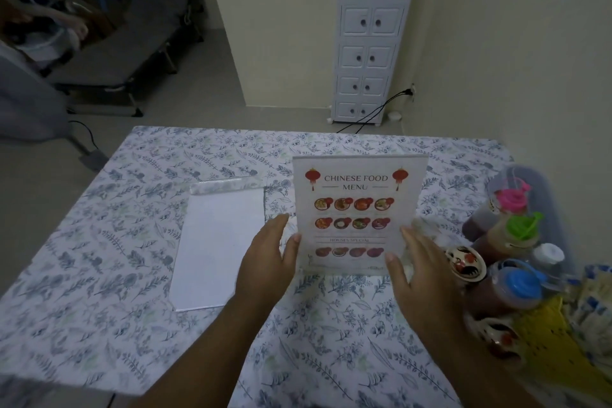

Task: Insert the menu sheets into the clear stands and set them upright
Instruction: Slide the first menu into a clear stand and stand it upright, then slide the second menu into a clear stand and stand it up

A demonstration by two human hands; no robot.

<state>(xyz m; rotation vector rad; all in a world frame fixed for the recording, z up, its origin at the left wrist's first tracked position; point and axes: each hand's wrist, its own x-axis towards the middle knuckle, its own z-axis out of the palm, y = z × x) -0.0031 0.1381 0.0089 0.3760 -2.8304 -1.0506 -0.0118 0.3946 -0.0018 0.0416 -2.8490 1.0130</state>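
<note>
Clear acrylic stand holding the printed menu sheet (359, 212) stands upright on the desk (132, 242), which is draped in a white cloth with blue leaf print. Left hand (268, 262) is at the stand's lower left edge, fingers extended, thumb on the front face. Right hand (420, 275) is at the lower right edge, open and flat, fingers spread. Neither is closed round anything; whether the right one actually touches the stand, I cannot tell.

Step in hand looks like steadying and squaring the stand. Best done with light, even pressure from both sides low down, base flat on the cloth (cloth may rumple and tilt it), then both hands released together.

Beyond the left hand, to its left, a second clear stand lies flat with a blank white sheet (220, 242) face up; judged next.

Readable: "CHINESE FOOD MENU", then "HOUSE'S SPECIAL" lower down. Small print at the bottom is too blurred. Squeeze bottles with coloured caps (506, 275) sit right of the right hand; no labels legible.
</note>
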